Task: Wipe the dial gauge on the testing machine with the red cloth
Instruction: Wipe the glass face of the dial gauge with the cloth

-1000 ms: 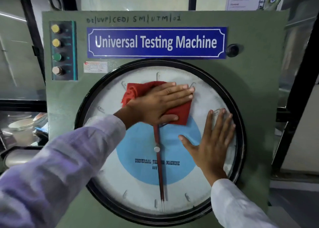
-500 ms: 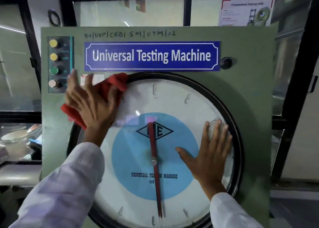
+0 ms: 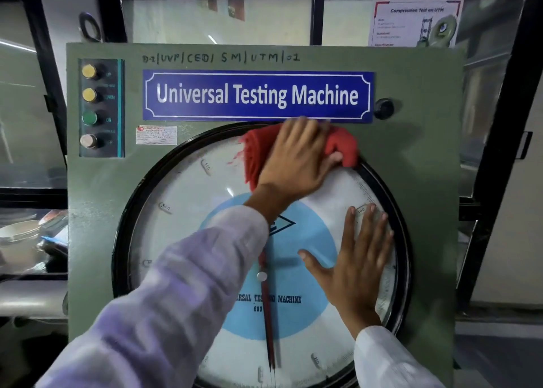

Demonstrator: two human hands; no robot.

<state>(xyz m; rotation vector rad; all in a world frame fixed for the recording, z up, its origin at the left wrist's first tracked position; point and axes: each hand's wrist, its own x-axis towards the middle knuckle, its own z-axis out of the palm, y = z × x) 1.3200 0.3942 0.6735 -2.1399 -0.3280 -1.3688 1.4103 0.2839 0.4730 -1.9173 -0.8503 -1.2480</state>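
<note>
A large round dial gauge [image 3: 188,199] with a black rim, white face, blue centre and red pointer fills the front of the green testing machine [image 3: 420,158]. My left hand [image 3: 296,161] presses the red cloth [image 3: 252,152] flat against the top of the dial, at its upper rim just under the blue nameplate. The cloth sticks out on both sides of that hand. My right hand [image 3: 355,261] lies flat with fingers spread on the right side of the glass, holding nothing.
A button panel [image 3: 101,108] with two yellow, one green and one grey button sits at the machine's upper left. A black knob [image 3: 383,108] sits right of the blue nameplate [image 3: 258,95]. Windows and dark frames stand behind; cluttered items lie at the left.
My left hand swept the red cloth from the dial's upper middle out to its upper left rim, then back right to the top rim. My right hand stayed put.
</note>
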